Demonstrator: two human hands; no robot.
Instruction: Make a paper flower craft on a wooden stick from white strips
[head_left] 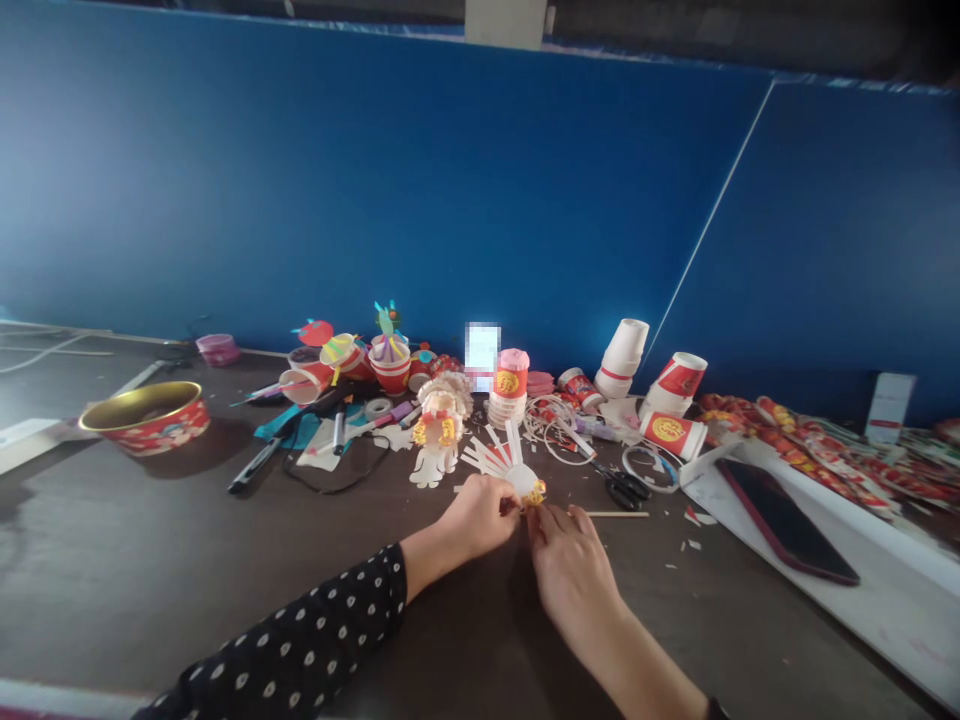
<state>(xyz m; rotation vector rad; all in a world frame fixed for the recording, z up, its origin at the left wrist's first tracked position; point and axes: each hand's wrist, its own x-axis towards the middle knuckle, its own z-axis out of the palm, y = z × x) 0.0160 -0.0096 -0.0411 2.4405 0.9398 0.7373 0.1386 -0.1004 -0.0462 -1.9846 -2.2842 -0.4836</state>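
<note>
On the table in front of me is a cut paper cup (527,482), its white strips (489,456) fanned out around a round base, with a red and yellow printed piece at the near side. My left hand (478,517) pinches its near left edge between thumb and fingers. Bent over the printed part are the fingers of my right hand (571,565), pressed close to the left fingertips; the exact grip is partly hidden. A thin wooden stick (619,514) lies just right of my right hand.
Black scissors (627,488) lie to the right, near a phone (787,520) in a white tray (892,610). Behind my hands stand a cut-paper figure (439,425) and a cup stack (513,380). At left are a round red tin (154,425) and a utility knife (259,465).
</note>
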